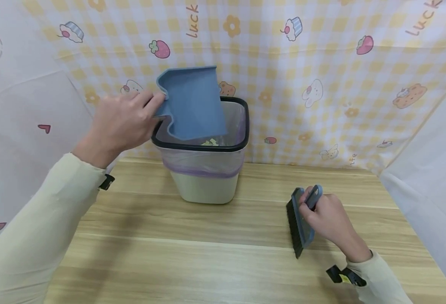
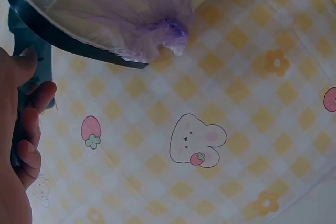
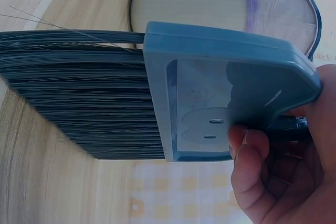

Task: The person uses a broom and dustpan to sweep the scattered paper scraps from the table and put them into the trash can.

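My left hand (image 1: pixel 128 120) grips the handle of a blue dustpan (image 1: pixel 196 103), which is tilted over the mouth of a cream trash bin (image 1: pixel 209 185). In the left wrist view, curled fingers (image 2: pixel 31 124) wrap the dark handle, while most of the pan is out of sight. Scraps (image 1: pixel 210 142) of pale yellow lie inside the bin, partly hidden by the pan. On the right, my right hand (image 1: pixel 327 217) holds a blue hand brush (image 1: pixel 302 219) by its handle. Its dark bristles (image 3: pixel 84 93) point left in the right wrist view.
A clear bag with a purple band (image 1: pixel 207 172) lines the bin, folded over below the black rim (image 1: pixel 247 126). The bin stands on a wooden table (image 1: pixel 192 261), against a yellow checked cloth (image 1: pixel 283 84) at the back. White cloth (image 1: pixel 431 139) hangs at the right.
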{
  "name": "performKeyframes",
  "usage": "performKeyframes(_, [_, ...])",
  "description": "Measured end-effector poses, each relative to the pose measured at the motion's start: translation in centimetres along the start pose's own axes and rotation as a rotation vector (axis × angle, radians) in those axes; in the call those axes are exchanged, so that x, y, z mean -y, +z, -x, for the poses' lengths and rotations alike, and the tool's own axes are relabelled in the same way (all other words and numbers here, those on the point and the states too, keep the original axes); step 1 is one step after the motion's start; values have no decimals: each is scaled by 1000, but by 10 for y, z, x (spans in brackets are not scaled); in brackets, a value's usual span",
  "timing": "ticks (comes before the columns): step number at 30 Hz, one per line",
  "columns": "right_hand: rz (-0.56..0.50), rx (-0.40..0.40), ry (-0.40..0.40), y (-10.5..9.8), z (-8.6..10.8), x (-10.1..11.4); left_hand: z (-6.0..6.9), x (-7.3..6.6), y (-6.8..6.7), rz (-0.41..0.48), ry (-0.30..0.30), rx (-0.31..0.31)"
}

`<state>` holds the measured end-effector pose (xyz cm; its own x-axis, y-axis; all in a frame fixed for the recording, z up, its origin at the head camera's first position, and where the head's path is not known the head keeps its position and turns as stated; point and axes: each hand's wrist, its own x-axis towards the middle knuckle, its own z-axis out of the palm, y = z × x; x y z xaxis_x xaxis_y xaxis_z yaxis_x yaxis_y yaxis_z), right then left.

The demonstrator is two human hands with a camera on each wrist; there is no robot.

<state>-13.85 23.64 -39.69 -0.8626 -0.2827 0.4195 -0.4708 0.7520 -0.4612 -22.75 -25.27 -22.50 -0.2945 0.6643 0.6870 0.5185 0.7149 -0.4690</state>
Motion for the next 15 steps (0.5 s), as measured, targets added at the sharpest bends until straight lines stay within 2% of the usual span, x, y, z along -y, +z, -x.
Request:
performKeyframes(7, [0, -2, -3, 0, -1, 0, 6, -1, -1, 29, -10, 91])
performKeyframes(15, [7, -5, -7, 0, -1, -1, 7, -4, -4, 90, -25, 194])
